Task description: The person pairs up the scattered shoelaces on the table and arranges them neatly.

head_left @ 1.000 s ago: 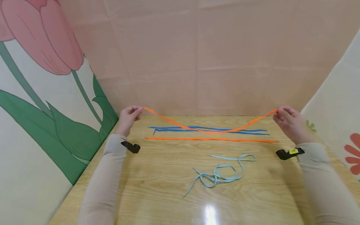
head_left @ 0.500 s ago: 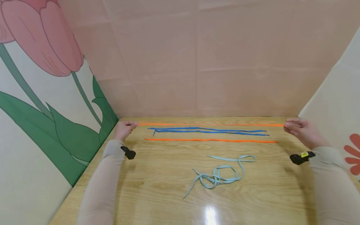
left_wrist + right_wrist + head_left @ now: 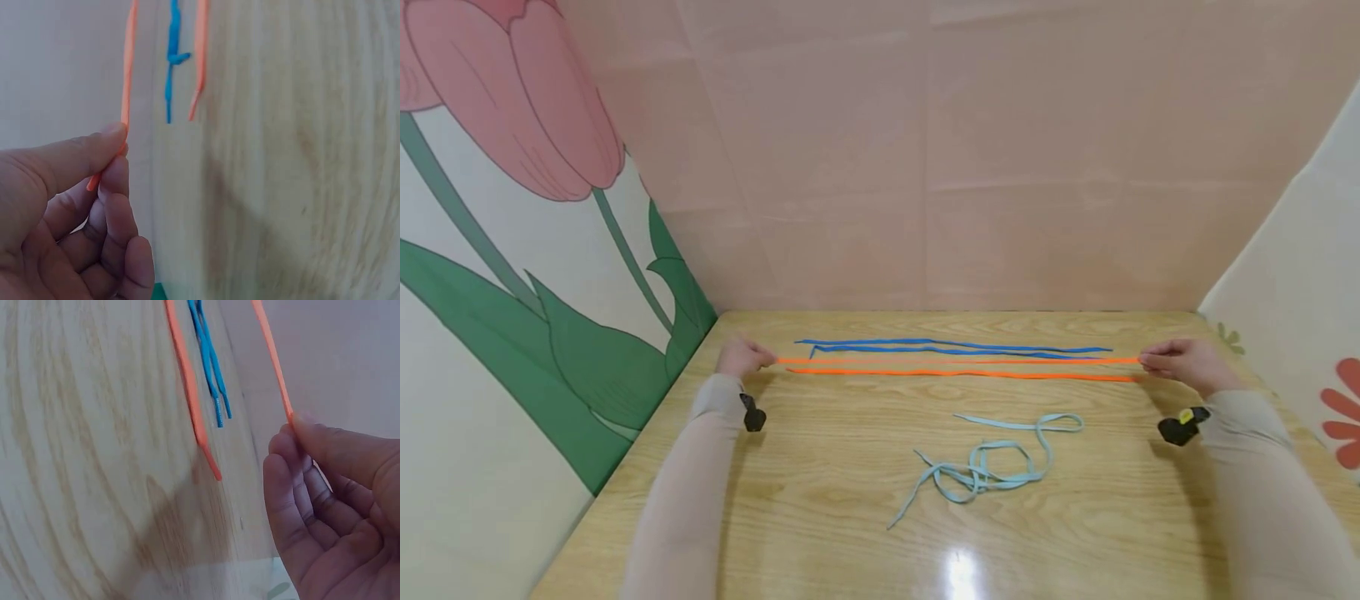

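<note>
An orange shoelace stretches almost straight between the two hands. My left hand pinches one end between thumb and forefinger, its tip poking out below the thumb in the left wrist view. The other end is in the pinch of my right hand, which hides the tip. Just nearer to me, a second orange shoelace lies straight on the table, nearly parallel to the held one. Behind it two blue shoelaces lie side by side, one with its left end bent; the held lace overlaps one of them at the right.
A tangled light blue shoelace lies in loops on the wood-grain table, closer to me. A pink cloth wall rises at the table's far edge. Printed panels stand at both sides, with a tulip on the left one.
The held orange shoelace went from sagging to nearly straight as both hands came down. From near the back edge, the hands then brought it towards me. The laces on the table stayed put.
</note>
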A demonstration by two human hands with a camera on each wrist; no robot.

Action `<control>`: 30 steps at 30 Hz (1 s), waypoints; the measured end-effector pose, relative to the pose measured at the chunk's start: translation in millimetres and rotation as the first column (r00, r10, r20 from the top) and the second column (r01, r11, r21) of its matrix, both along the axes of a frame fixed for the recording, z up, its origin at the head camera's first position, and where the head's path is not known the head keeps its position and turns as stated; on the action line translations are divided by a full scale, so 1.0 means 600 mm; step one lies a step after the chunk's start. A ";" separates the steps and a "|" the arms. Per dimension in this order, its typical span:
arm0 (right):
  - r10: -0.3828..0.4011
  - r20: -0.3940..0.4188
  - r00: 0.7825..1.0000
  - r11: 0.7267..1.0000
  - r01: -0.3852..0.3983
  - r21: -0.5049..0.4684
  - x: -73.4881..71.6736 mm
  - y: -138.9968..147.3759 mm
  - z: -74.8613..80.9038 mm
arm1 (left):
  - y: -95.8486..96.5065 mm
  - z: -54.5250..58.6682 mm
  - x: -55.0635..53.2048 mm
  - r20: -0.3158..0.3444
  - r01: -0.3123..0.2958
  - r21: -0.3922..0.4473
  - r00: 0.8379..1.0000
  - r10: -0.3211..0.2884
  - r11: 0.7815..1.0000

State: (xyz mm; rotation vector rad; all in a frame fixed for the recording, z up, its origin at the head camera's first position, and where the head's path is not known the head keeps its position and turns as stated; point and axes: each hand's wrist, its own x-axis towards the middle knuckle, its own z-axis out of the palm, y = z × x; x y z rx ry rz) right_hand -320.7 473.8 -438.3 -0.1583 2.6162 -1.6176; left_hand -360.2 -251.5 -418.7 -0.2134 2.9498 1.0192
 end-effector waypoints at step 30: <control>-0.041 0.077 0.996 0.933 0.011 0.359 -0.016 -0.033 -0.022 | 0.044 -0.007 0.002 -0.045 -0.084 0.092 0.995 0.088 0.992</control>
